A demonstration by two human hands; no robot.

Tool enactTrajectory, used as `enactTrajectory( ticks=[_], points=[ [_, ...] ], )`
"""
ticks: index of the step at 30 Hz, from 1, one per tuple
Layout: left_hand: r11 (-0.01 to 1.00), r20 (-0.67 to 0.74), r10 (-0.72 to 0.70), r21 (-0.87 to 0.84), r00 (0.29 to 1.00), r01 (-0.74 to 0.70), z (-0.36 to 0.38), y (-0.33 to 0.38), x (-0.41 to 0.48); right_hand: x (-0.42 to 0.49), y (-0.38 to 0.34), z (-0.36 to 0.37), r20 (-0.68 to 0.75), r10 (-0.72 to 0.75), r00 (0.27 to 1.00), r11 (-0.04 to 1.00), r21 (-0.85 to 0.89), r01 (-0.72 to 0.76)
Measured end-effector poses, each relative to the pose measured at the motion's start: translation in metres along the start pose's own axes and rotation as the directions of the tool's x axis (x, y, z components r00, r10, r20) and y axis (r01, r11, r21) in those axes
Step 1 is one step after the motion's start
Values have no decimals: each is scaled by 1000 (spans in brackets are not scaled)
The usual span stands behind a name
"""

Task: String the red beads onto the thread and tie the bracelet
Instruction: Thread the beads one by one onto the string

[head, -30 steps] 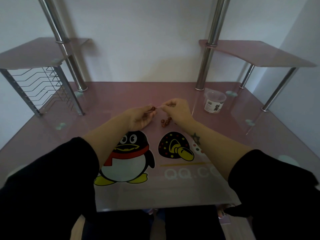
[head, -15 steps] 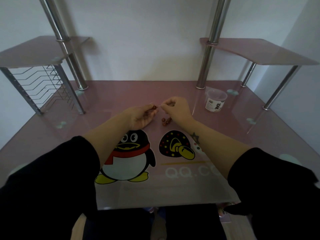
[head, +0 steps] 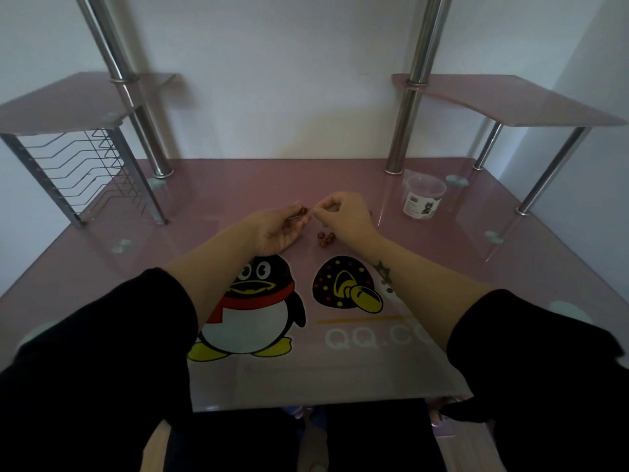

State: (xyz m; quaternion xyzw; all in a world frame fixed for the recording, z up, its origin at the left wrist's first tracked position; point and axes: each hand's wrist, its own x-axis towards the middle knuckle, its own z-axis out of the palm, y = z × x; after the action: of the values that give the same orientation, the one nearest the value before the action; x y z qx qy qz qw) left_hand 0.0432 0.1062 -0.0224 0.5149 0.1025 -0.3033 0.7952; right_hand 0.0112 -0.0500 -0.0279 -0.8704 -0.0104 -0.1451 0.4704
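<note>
Stringing appears to be at an early stage. The left hand pinches a red bead and the right hand pinches the thread. Loose beads lie on the table, and the tying is not yet done.

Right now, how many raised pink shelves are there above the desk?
2. The left shelf is over the wire rack; the right shelf is on the side with the plastic tub. None seems to be hidden.

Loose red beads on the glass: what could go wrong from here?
The loose beads lie bare on the smooth table, beside the right hand and its wrist; a nudge might scatter them. The left hand only pinches the held bead; a missed poke with the thread could knock it free.
</note>
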Motion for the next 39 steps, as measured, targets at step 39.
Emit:
enactTrajectory(
  ticks=[39],
  points=[
    [871, -25, 292, 420, 956, -255, 19, 29, -10, 0, -8, -16, 214, 99, 972, 972, 190, -141]
  ],
)
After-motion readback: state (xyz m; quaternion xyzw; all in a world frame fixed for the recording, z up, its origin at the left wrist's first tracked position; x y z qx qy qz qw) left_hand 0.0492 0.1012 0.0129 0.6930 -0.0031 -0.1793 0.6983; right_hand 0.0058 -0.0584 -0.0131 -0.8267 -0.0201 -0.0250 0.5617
